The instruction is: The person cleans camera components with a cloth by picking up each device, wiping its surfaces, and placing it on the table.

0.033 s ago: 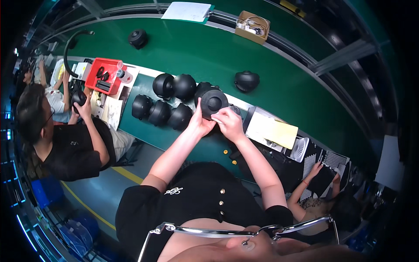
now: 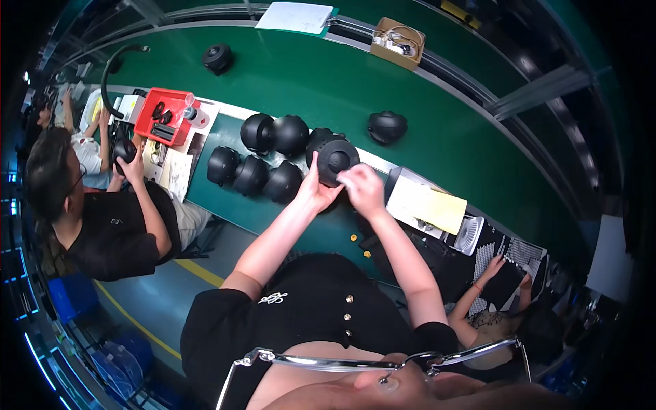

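My left hand (image 2: 316,193) grips a black round dome-shaped housing (image 2: 336,158) from its left side, holding it just above the green bench (image 2: 225,201) with its flat round face toward me. My right hand (image 2: 362,188) touches the housing's lower right edge with pinched fingertips. Whether those fingers hold a small part is hidden. Several similar black domes (image 2: 251,175) sit in two rows on the bench just left of my hands.
Two more black housings (image 2: 387,126) (image 2: 217,58) lie on the green conveyor (image 2: 307,75) beyond. A red parts tray (image 2: 179,102) is at left, yellow and white papers (image 2: 430,205) and a small white fan (image 2: 469,236) at right. Co-workers sit at left (image 2: 102,225) and right (image 2: 509,273).
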